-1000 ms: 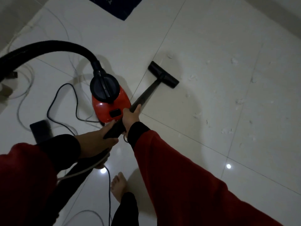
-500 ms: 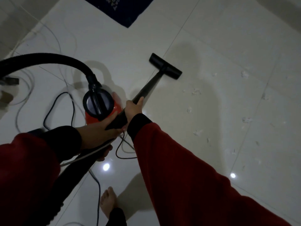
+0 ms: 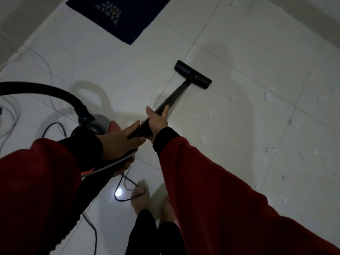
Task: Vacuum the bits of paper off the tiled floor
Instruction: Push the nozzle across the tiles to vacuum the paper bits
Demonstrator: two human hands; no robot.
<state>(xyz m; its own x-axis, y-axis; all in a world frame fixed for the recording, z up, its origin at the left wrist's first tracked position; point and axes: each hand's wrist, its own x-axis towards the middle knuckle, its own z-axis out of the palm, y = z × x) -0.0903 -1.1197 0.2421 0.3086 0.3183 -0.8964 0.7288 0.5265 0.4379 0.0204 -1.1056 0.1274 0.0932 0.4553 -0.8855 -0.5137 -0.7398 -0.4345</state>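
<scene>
Open tiled floor (image 3: 239, 57); cable (image 3: 120, 183) underfoot.

I see a black wand (image 3: 174, 96) and nozzle (image 3: 193, 74), red sleeves (image 3: 211, 181) (black cuffs), white paper bits (image 3: 210, 118), pale floor (image 3: 239, 52), navy mat (image 3: 119, 13).

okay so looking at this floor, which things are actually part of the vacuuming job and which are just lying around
Part of the job: wand, floor head, hose, red vacuum body, paper bits, left hand, right hand, both gripping the wand.

Just lying about: dark mat, pale cables.
</scene>
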